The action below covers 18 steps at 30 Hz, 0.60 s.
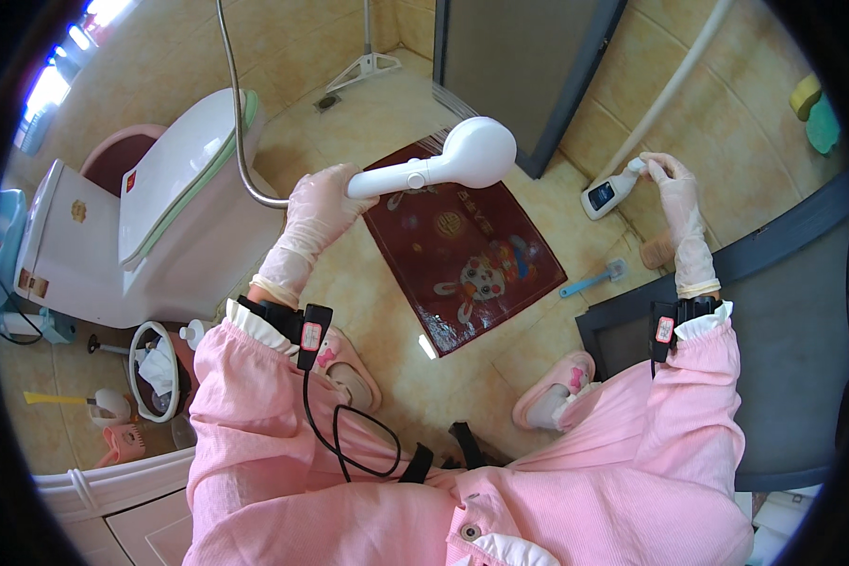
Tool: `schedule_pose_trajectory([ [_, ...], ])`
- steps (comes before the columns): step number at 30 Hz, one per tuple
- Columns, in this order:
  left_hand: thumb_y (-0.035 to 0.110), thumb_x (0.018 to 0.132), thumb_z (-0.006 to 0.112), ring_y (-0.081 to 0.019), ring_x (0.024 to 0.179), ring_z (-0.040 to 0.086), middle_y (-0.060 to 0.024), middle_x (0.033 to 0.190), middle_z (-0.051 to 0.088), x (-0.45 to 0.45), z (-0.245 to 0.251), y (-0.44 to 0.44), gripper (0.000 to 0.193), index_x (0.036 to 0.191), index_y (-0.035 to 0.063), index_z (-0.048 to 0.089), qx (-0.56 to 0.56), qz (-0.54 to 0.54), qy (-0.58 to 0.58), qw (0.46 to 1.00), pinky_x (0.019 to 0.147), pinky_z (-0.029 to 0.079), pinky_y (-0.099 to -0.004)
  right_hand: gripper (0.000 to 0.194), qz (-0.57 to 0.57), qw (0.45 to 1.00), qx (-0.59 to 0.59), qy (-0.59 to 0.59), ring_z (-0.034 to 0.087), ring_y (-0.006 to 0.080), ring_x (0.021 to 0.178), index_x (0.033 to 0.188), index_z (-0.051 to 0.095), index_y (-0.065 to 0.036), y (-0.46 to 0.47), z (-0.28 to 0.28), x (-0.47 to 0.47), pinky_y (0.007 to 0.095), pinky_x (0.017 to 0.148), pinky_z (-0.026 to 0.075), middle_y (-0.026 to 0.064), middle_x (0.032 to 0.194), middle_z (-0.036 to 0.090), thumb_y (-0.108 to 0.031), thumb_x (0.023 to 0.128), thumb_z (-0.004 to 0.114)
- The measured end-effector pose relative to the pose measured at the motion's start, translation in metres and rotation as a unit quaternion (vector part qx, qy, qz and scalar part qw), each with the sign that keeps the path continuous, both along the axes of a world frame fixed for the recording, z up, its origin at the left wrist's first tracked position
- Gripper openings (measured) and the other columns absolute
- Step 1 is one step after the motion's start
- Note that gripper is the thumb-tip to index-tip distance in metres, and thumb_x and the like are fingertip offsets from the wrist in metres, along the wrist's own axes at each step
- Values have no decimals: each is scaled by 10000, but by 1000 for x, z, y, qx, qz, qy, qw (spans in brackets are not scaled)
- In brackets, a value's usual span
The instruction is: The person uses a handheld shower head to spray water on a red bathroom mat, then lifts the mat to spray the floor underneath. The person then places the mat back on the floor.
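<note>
My left hand (pixel 325 201), in a thin whitish glove, grips the handle of a white shower head (pixel 481 152). Fine water streams leave the head's far side. From the handle a metal shower hose (pixel 238 120) runs up and out of view. Below the shower head lies a wet dark-red floor mat (pixel 467 269) printed with cartoon rabbits. Off to the right, my gloved right hand (pixel 672 184) has its fingertips closed at the cap of a white plastic bottle (pixel 607 197) with a dark label. Whether the bottle's base rests on the floor is hard to tell.
At left stands a toilet (pixel 177 177) with its lid down, near a lined waste bin (pixel 136 382). A blue-handled brush (pixel 587 279) and a wooden-backed brush (pixel 656 251) lie right of the mat. A floor squeegee (pixel 366 67) leans by the drain (pixel 327 103). A dark-framed door (pixel 523 71) is ahead.
</note>
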<state>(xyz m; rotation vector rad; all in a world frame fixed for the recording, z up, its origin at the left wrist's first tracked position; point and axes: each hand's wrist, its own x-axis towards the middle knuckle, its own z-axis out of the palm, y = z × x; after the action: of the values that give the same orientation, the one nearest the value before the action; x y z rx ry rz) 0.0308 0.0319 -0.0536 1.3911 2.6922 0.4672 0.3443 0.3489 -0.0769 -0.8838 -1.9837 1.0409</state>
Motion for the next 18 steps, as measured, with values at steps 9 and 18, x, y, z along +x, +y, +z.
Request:
schedule_pose_trajectory([
  [9,266,706,684,-244,764,598,-113,799,618,-10,-6,-1,335,951,54,597,23,-29,-129,991,705,448,-332,173,-9,1000,-2,-11,553,104,736,943,610,-1,1,-1,-1,226,698,435,43,778,613,-106,828,534],
  [18,199,698,701,-158,715,554,-70,774,594,-14,-4,-3,363,979,2,581,29,-59,-272,960,685,437,-280,186,-1,999,-32,-22,549,92,774,971,621,-14,-1,2,-3,215,731,441,19,848,616,-108,851,515],
])
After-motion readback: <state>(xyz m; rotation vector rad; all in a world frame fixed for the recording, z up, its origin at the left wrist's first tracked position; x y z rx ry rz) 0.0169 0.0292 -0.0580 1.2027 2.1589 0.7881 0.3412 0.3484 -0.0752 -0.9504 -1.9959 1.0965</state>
